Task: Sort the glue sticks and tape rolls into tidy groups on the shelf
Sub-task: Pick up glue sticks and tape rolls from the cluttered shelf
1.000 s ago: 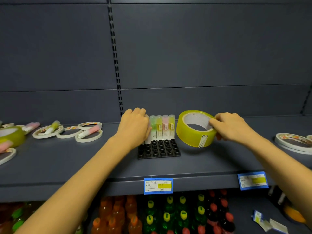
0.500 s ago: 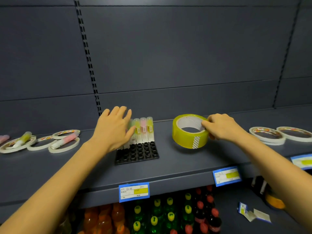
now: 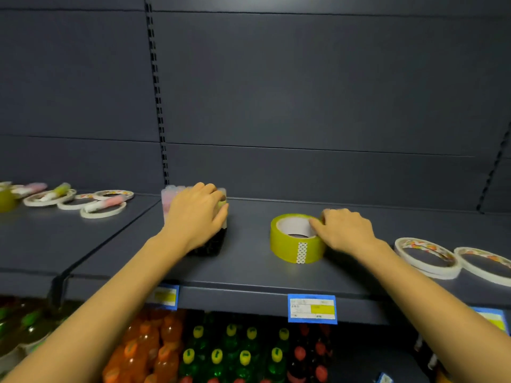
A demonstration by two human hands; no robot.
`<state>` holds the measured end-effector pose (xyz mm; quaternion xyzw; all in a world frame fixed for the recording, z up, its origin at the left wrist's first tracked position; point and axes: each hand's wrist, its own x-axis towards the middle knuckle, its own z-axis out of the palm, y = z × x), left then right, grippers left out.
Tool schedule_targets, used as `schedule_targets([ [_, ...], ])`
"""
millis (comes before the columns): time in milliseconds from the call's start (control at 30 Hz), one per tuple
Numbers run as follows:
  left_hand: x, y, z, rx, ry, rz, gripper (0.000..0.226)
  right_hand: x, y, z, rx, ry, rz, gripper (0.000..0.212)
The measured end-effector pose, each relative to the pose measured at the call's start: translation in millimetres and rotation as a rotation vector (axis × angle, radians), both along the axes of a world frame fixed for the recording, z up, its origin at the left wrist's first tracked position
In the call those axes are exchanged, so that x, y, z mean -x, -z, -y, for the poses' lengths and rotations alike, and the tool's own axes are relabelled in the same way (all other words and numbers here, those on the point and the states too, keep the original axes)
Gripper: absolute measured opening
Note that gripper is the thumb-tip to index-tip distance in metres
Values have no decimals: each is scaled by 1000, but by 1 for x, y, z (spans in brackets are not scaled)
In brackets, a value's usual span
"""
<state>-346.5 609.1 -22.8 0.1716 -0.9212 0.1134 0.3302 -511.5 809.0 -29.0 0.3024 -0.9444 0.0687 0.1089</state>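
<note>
Tape roll [image 3: 297, 241] mid-frame was olive-yellow, white core, white strip w/ dark dots. Glue sticks [image 3: 168, 199] looked pale pink. Tray [image 3: 213, 246] black. Flat rolls [image 3: 425, 258] lower right: white, orange-ish print. Shelf [image 3: 249, 269] dark grey-blue. Price tag [image 3: 312, 309] blue w/ yellow block.

Just one head-worn view: shelf [image 3: 249, 268] is looked down on, close, from behind left hand [image 3: 195, 217] and right hand [image 3: 345, 230].

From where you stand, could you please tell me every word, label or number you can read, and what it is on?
No text is legible.
Middle price tag on the shelf edge: print too blurred.
Left price tag: too blurred.
Right price tag: blurred, partly cut off.
White tape rolls: coloured pattern only, unreadable.
</note>
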Motion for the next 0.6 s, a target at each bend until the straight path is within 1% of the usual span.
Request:
schedule_targets([
  [67,-10,5,-4,-38,-48,-32,31,-7,-9,7,28,-120,-171,49],
  [133,-25,8,-4,-69,-117,-34,31,-21,-17,20,143,-318,-232,45],
  [200,-45,10,0,-77,-190,-18,32,-39,-22,39,225,-507,-208,37],
  [300,-84,12,7,-114,-296,-32,31,-74,-21,75,255,-691,-136,28],
  [400,-124,17,15,-172,-381,-36,30,-109,-13,112,277,-814,-49,25],
  [500,-159,20,29,-184,-462,-23,31,-137,-4,145,281,-923,-12,26],
  [600,-193,20,48,-198,-524,-8,32,-159,-4,176,267,-972,0,25],
])
